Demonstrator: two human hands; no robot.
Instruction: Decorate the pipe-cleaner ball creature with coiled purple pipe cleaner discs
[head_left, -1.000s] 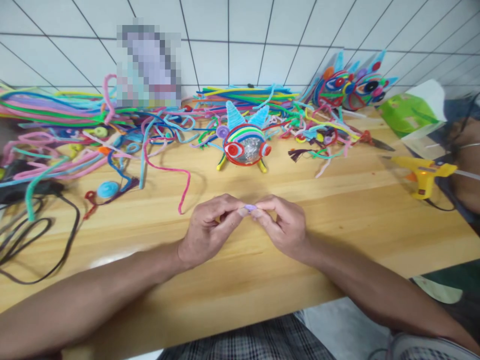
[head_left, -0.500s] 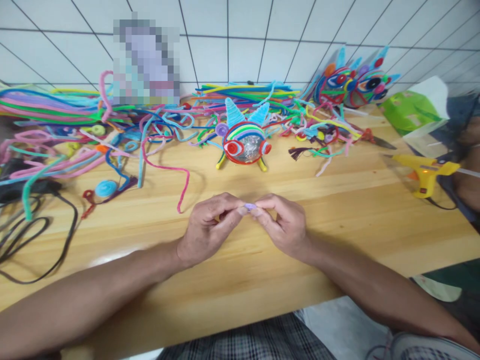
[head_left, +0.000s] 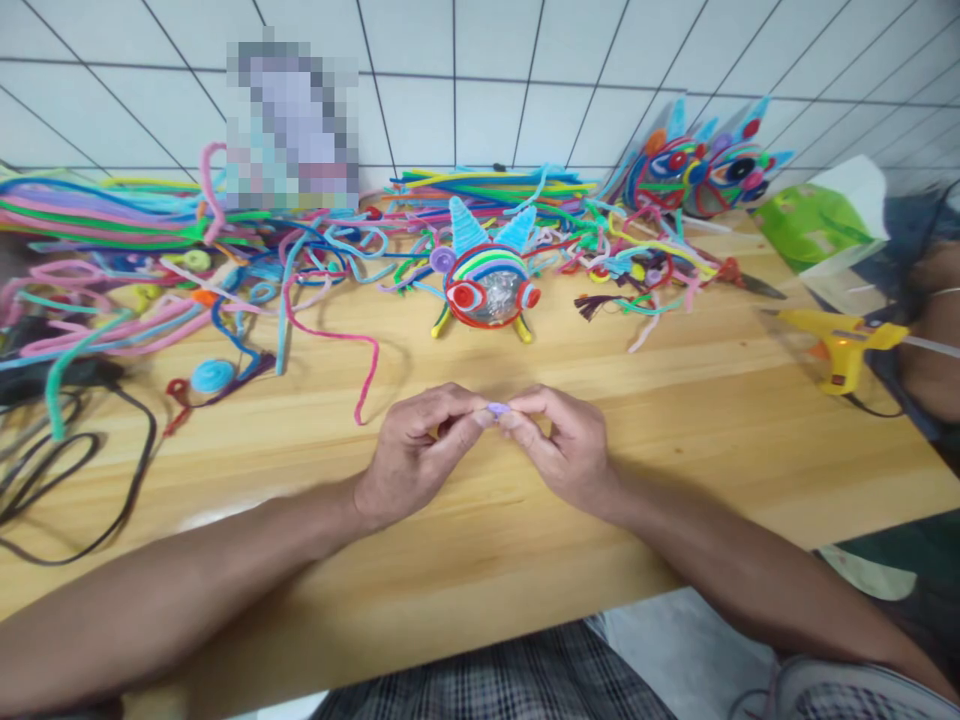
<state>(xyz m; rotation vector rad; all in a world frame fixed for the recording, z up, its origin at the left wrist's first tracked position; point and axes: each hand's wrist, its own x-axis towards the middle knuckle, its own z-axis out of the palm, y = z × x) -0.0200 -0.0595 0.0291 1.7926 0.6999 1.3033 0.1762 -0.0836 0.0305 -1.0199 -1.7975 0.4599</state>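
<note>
Between my fingertips is a small purple pipe-cleaner piece (head_left: 498,408), looking like a short coil, partly hidden by the fingers. My left hand (head_left: 427,445) pinches it from the left with thumb and forefinger. From the other side my right hand (head_left: 561,440) pinches it the same way. Both hands hover over the table's middle. Just beyond them stands a pipe-cleaner creature (head_left: 491,280) with blue pointed ears, red-and-white eyes, a clear shiny middle and yellow feet.
Pipe cleaners (head_left: 127,215) in many colours lie heaped along the tiled wall. At right are a yellow glue gun (head_left: 844,345), scissors (head_left: 750,280) and a green packet (head_left: 814,225). Two more creatures (head_left: 697,175) stand behind. A black cable (head_left: 142,450) loops at left; a person's arm (head_left: 934,335) shows far right.
Hardly anything differs. Both hands keep their pinch on the purple piece, which has tilted very slightly. The things at the right edge appear shifted a little left.
</note>
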